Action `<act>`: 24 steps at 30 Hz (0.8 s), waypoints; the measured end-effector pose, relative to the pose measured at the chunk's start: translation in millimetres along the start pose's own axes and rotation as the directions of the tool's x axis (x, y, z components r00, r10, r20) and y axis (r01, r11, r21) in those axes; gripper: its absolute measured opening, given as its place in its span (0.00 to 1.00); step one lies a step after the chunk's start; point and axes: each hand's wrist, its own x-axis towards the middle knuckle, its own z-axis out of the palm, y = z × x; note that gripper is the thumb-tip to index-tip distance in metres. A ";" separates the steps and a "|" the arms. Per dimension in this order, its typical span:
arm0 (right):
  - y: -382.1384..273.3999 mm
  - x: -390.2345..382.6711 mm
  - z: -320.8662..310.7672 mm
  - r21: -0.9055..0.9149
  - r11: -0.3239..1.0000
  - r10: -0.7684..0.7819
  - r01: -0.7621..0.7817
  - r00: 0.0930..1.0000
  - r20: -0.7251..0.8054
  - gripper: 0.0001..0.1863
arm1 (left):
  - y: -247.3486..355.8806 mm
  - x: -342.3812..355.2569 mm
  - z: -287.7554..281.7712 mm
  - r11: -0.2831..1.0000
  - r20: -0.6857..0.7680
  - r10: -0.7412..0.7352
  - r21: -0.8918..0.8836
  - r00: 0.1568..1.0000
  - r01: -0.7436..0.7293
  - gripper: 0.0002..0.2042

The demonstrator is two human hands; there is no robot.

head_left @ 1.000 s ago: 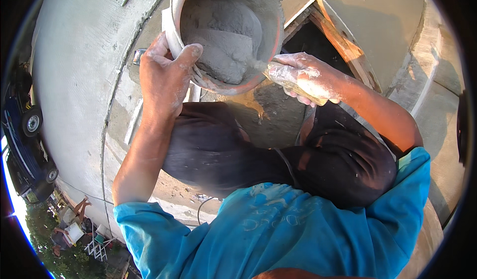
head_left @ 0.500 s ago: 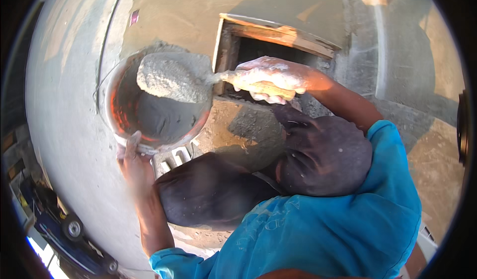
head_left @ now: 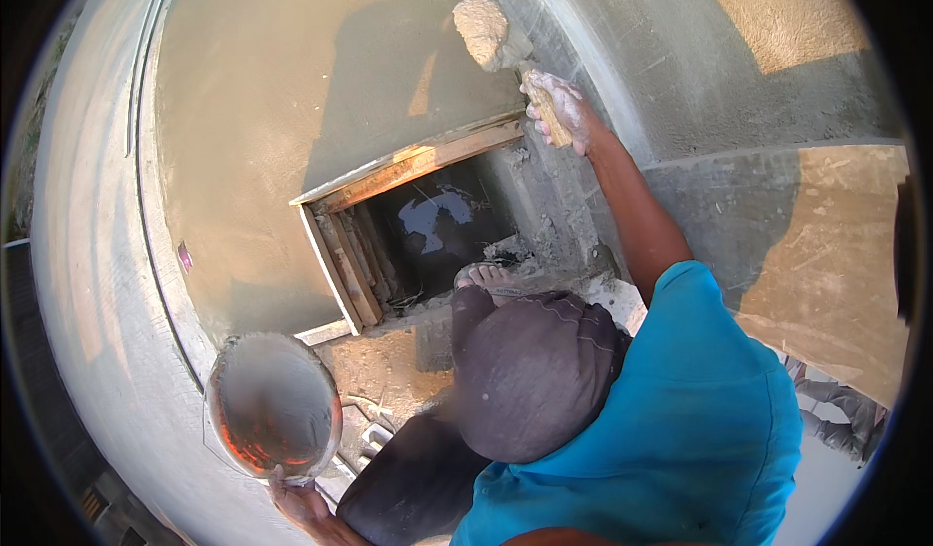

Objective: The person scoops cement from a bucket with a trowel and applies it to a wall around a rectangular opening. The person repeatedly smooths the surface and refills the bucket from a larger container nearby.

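My right hand [head_left: 569, 114] is closed round the wooden handle of a trowel [head_left: 547, 109], whose blade, out at arm's length, carries a pale heap of mortar [head_left: 481, 33] beside the edge of a wet concrete surface. At lower left, my left hand [head_left: 301, 502] grips the near rim of a mortar-streaked bucket [head_left: 282, 391] with an orange inside; grey mortar lines it. Between bucket and trowel is a square opening edged by wooden boards [head_left: 418, 162], with dark, reflective water [head_left: 437, 216] inside. My bare foot [head_left: 486, 276] is at its near edge.
Smooth grey concrete [head_left: 243, 119] surrounds the opening's far and left sides, with a small purple scrap [head_left: 185, 255] on it. A long narrow groove runs down the left. A concrete ledge [head_left: 661, 51] rises along the right. Pale offcuts [head_left: 374, 434] lie beside my knee.
My right hand has lifted the loaded trowel out of the bucket and carried it forward and right, past the opening. The bucket and left hand now appear lower in view.
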 end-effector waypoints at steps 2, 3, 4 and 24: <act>-12.8 53.1 -2.0 -0.054 0.993 -0.110 0.104 0.986 -0.127 0.18 | 1.2 -6.3 0.7 0.999 -0.002 -0.022 -0.041 1.000 0.021 0.25; -18.9 83.9 -0.6 -0.149 0.977 -0.177 0.152 0.969 -0.172 0.20 | 2.6 -10.3 -1.6 0.998 -0.006 -0.029 -0.060 1.000 0.028 0.23; -24.8 116.8 0.4 -0.246 0.951 -0.244 0.189 0.946 -0.215 0.22 | 2.2 -12.8 -6.4 0.997 0.027 -0.039 -0.065 0.999 0.041 0.25; -100.7 327.2 82.2 -0.881 0.433 -0.629 0.191 0.764 -0.143 0.34 | 59.2 -122.1 68.1 0.997 0.076 -0.015 0.080 0.997 0.009 0.25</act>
